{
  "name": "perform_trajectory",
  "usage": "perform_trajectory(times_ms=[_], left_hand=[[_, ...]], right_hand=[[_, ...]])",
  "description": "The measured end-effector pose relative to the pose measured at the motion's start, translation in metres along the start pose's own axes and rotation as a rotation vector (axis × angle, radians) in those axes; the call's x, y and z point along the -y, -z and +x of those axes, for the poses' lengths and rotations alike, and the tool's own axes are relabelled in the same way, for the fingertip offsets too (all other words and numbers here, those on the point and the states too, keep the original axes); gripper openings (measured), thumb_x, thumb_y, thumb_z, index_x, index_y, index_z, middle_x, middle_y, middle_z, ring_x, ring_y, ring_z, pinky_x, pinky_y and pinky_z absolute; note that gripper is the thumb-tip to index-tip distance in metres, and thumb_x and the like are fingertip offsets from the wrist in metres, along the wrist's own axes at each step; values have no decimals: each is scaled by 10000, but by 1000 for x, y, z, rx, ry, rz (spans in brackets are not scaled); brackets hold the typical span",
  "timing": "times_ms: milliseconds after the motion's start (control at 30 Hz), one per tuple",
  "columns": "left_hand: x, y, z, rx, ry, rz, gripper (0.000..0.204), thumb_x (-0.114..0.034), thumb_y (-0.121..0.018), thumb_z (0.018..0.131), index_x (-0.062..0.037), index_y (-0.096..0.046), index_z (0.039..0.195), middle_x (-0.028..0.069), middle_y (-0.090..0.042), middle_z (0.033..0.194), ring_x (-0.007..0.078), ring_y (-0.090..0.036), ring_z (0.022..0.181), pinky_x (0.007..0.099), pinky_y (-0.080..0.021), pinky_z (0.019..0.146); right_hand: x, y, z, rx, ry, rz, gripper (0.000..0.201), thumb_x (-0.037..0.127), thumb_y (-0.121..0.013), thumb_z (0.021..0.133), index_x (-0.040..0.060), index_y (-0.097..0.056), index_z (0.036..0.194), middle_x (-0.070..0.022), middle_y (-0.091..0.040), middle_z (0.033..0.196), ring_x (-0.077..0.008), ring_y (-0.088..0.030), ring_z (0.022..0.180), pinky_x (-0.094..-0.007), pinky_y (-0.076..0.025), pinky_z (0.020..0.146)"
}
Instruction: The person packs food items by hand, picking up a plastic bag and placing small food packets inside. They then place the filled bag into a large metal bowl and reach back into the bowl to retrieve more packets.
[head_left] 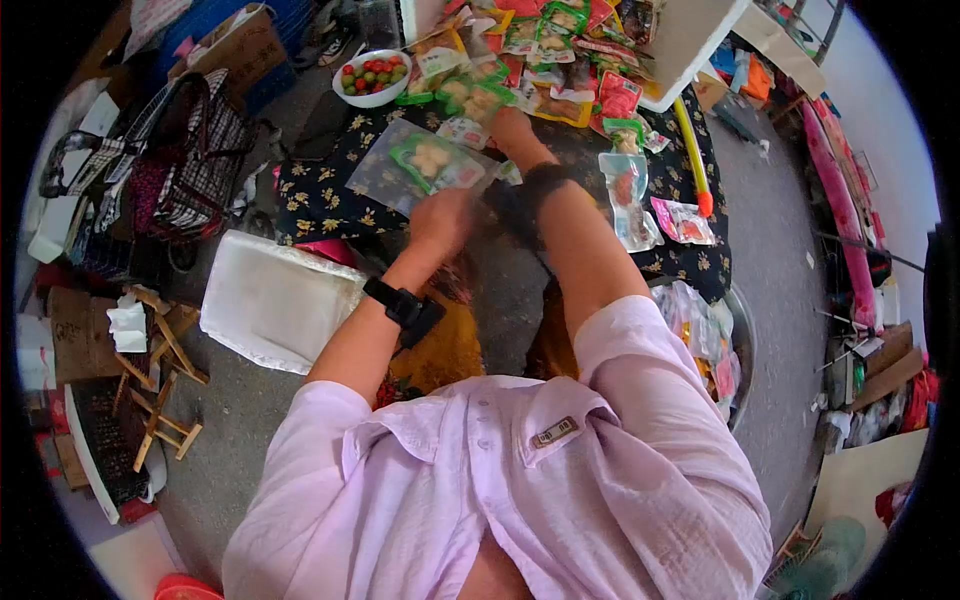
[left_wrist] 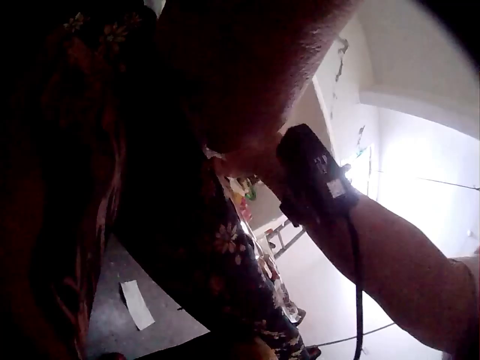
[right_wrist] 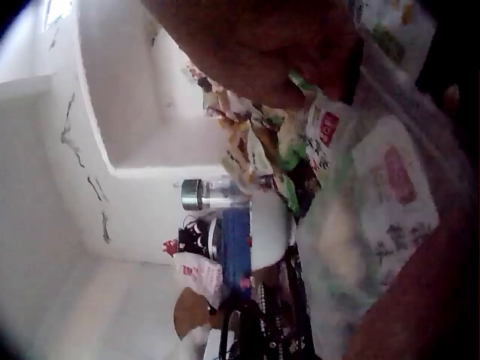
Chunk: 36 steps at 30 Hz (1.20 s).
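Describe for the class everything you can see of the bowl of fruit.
The bowl is white, round and smooth, plastic or ceramic; I cannot tell which. It sits upright towards the far left of the dark flowered cloth, heaped with small round fruit, red and green. Packets lie close on its right. Neither hand touches it.
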<state>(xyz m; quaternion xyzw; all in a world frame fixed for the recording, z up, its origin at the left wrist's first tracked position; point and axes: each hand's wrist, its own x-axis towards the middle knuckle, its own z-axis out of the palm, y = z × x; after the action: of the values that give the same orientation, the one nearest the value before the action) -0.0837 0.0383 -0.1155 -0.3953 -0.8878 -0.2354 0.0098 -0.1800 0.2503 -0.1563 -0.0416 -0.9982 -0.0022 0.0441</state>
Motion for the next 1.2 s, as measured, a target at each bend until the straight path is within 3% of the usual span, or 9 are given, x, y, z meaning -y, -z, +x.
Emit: perform_trajectory(times_ms=[67,267,367,467,700,933,1033,1133,1200], left_hand=[[2,-2,-1,-25,-5,-11,170,-93,-482,698,-47,-526,855,144,-513,779,345,-487,738,425,-398,611],[3,-2,-5,-73,-30,-51,132,-101,-491,704,-42,-518,819,143,-505,760,348,-480,734,413,-397,600],[9,-11,-5,-121,-73,-34,160,-125,-496,710,-46,-522,847,144,-506,779,340,-482,738,414,-395,607],[7,-4,-3,-30,-27,-25,203,-156,-510,715,-52,-525,889,151,-505,818,332,-485,754,403,-398,624],[-17,21,-15,-103,117,-568,374,-286,-542,750,-26,-458,1006,115,-514,911,226,-512,811,346,-417,675],[-41,3,-36,66,424,-1823,256,-195,-505,780,-68,-457,996,58,-514,942,173,-503,852,329,-427,708],[-38,-9,-43,55,559,-1941,213,-175,-547,733,-9,-526,864,51,-527,831,136,-518,725,269,-427,626],[-49,7,-47,31,452,-1997,195,-132,-524,736,0,-526,880,57,-534,851,153,-526,750,282,-435,652],[-47,1,-47,-2,235,-1731,202,-119,-512,740,3,-523,900,61,-537,876,157,-527,773,282,-434,671]], right_hand=[[15,-9,-3,-290,179,-418,70,136,-591,657,93,-623,702,-65,-578,687,-247,-563,660,-298,-434,483],[-13,-8,-1,-279,316,-137,142,68,-498,665,51,-563,790,-154,-564,779,-285,-558,684,-343,-442,601],[4,52,-39,-103,57,-280,221,20,-504,661,57,-555,873,-147,-537,896,-296,-547,743,-349,-446,620],[2,73,-63,-189,-420,1301,240,21,-531,654,39,-545,893,-128,-526,904,-255,-538,779,-322,-449,612],[34,105,-150,-544,-241,1132,157,162,-534,731,8,-517,757,-46,-486,591,-115,-450,469,-259,-377,452],[86,83,-219,-409,268,567,159,91,-555,649,21,-512,785,-158,-516,818,-317,-502,756,-356,-424,608],[90,78,-238,-519,169,664,214,119,-542,694,12,-509,876,-122,-523,880,-276,-517,792,-330,-439,630],[80,62,-251,-540,-431,1420,266,127,-534,730,13,-485,965,-72,-530,890,-224,-529,800,-298,-441,655],[67,73,-257,-198,-497,1935,253,123,-528,742,18,-480,967,-48,-528,868,-198,-529,790,-287,-440,662]])
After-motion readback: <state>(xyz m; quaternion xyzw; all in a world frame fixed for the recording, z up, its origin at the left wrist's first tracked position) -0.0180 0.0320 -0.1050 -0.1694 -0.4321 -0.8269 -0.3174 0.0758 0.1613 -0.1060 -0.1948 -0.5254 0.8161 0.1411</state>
